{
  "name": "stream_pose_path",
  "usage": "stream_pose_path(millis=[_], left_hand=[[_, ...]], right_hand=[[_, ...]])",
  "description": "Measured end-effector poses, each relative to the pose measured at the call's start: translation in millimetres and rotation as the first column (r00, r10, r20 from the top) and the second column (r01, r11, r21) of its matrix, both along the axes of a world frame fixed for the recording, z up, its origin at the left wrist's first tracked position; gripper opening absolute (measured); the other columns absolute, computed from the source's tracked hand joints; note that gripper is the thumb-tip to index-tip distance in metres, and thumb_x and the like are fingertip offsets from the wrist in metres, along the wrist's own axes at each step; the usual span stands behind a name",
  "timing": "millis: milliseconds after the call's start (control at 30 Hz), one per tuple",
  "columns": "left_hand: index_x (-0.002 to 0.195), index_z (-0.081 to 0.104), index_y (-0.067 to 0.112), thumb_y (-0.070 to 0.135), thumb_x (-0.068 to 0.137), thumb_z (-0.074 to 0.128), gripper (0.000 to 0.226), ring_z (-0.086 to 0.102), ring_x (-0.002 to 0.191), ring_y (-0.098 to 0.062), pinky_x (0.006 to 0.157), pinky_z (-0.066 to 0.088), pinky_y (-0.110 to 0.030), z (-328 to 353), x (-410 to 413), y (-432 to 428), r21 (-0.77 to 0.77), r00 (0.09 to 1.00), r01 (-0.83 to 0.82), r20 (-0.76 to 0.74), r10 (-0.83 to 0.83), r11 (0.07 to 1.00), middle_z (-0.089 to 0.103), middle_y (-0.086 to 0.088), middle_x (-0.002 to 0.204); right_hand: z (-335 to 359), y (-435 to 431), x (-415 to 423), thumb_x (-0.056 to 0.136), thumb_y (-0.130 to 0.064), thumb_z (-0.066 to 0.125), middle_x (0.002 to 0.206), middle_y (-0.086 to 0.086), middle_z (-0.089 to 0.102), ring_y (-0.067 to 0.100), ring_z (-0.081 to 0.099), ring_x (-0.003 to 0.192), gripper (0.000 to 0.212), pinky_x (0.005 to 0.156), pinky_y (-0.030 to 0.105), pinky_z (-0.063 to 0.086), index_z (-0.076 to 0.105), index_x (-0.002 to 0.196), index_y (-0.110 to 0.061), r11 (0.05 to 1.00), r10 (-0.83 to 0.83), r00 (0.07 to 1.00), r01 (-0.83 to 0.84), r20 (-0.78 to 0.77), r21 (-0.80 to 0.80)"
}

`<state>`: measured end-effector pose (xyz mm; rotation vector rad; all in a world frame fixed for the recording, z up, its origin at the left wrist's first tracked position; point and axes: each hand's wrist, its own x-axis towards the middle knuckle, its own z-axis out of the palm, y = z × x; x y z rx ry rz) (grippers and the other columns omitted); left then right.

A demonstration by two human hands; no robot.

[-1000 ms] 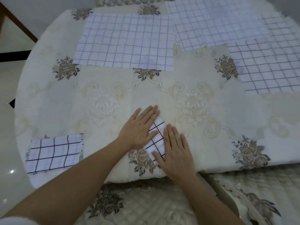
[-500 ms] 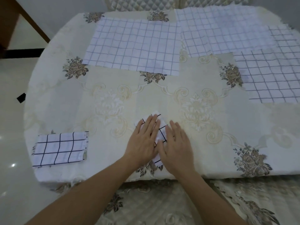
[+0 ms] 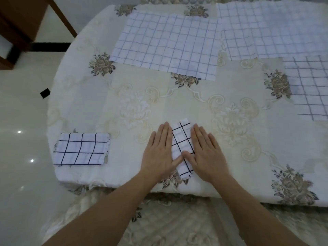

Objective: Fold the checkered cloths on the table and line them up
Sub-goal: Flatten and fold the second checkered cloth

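A small folded checkered cloth (image 3: 181, 139), white with dark lines, lies near the table's front edge. My left hand (image 3: 159, 151) lies flat on its left side and my right hand (image 3: 206, 153) flat on its right side, fingers straight, thumbs meeting over the cloth's lower part. Another folded checkered cloth (image 3: 81, 149) sits at the front left of the table. Three unfolded checkered cloths lie flat farther back: one at the back middle (image 3: 168, 45), one at the back right (image 3: 271, 29) and one at the right edge (image 3: 308, 89).
The round table carries a cream floral tablecloth (image 3: 230, 132) that hangs over the front edge. A quilted seat (image 3: 168, 221) is below my arms. Brown wooden furniture (image 3: 21, 23) stands at the top left on a glossy floor (image 3: 19, 121).
My hands have slid apart sideways over the folded cloth, uncovering its middle strip. My view has moved in closer to the table.
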<state>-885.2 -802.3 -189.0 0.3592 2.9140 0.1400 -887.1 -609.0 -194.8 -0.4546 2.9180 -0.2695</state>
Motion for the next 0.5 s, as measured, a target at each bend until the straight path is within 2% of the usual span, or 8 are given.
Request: stream_pose_path(millis=[100,167,200,233,267,300,400,500], left_hand=[[0.157,0.006,0.002,0.077,0.092,0.015,0.100,0.000,0.154,-0.026,0.122,0.016,-0.052,5.5,10.4,-13.5,-0.052,0.999,-0.031,0.021,0.032,0.998,-0.002,-0.013,0.166],[0.157,0.012,0.002,0.075,0.093,0.022,0.097,0.007,0.154,-0.027,0.120,0.022,-0.055,12.1,19.2,-17.6,-0.035,0.999,-0.036,-0.004,0.035,0.999,0.006,-0.014,0.166],[0.158,0.014,0.004,0.073,0.094,0.026,0.095,0.009,0.154,-0.027,0.120,0.023,-0.054,14.1,24.7,-17.3,-0.010,0.999,-0.021,-0.028,0.021,1.000,0.008,-0.013,0.166],[0.158,0.014,0.006,0.071,0.095,0.029,0.092,0.010,0.154,-0.026,0.120,0.023,-0.053,15.1,30.4,-15.3,0.010,0.999,0.008,-0.048,-0.007,1.000,0.009,-0.011,0.166],[0.159,0.014,0.009,0.070,0.096,0.030,0.089,0.009,0.154,-0.025,0.120,0.023,-0.052,15.0,36.0,-12.7,0.017,0.998,0.041,-0.055,-0.040,0.999,0.008,-0.009,0.167],[0.159,0.015,0.011,0.070,0.096,0.030,0.087,0.010,0.154,-0.024,0.119,0.026,-0.051,13.9,41.0,-9.9,0.011,0.997,0.067,-0.048,-0.067,0.998,0.008,-0.008,0.167],[0.159,0.016,0.014,0.071,0.097,0.024,0.085,0.009,0.154,-0.023,0.117,0.030,-0.052,8.9,47.2,-7.0,-0.030,0.998,0.067,0.010,-0.067,0.997,0.007,-0.006,0.167],[0.159,0.018,0.014,0.072,0.096,0.023,0.085,0.009,0.154,-0.023,0.118,0.029,-0.052,5.9,46.2,-7.1,-0.041,0.999,0.053,0.016,-0.052,0.998,0.007,-0.006,0.167]], right_hand=[[5.8,9.5,-1.5,0.099,-0.066,0.009,0.167,0.003,0.004,0.016,0.002,0.154,0.082,0.124,0.041,0.011,0.009,0.159,-0.011,0.999,-0.043,0.999,0.044,0.017,-0.012],[14.1,8.8,-4.7,0.099,-0.062,0.020,0.164,0.007,0.023,0.024,0.022,0.151,0.077,0.119,0.044,0.027,0.027,0.156,-0.010,0.992,-0.107,0.994,0.109,0.037,-0.067],[19.5,7.1,-6.8,0.099,-0.057,0.028,0.153,0.010,0.042,0.030,0.040,0.140,0.068,0.108,0.045,0.041,0.045,0.146,-0.010,0.985,-0.144,0.990,0.144,0.008,-0.092],[24.6,5.1,-9.2,0.098,-0.051,0.036,0.132,0.011,0.056,0.033,0.055,0.120,0.054,0.091,0.045,0.050,0.058,0.129,-0.012,0.979,-0.183,0.982,0.177,-0.053,-0.105],[29.5,2.6,-11.9,0.097,-0.046,0.043,0.112,0.010,0.059,0.032,0.059,0.100,0.041,0.077,0.043,0.051,0.062,0.114,-0.014,0.968,-0.234,0.967,0.222,-0.097,-0.116],[33.6,0.0,-15.0,0.096,-0.043,0.050,0.100,0.008,0.059,0.030,0.059,0.088,0.033,0.070,0.041,0.049,0.061,0.106,-0.014,0.953,-0.284,0.955,0.271,-0.086,-0.135],[40.6,-7.4,-24.6,0.094,-0.041,0.060,0.092,0.005,0.061,0.026,0.058,0.086,0.029,0.072,0.039,0.049,0.055,0.106,-0.015,0.865,-0.410,0.895,0.442,0.175,-0.236],[46.7,-10.4,-36.6,0.093,-0.042,0.064,0.093,0.000,0.062,0.022,0.058,0.091,0.032,0.076,0.036,0.048,0.053,0.107,-0.015,0.784,-0.439,0.801,0.563,0.407,-0.261]])
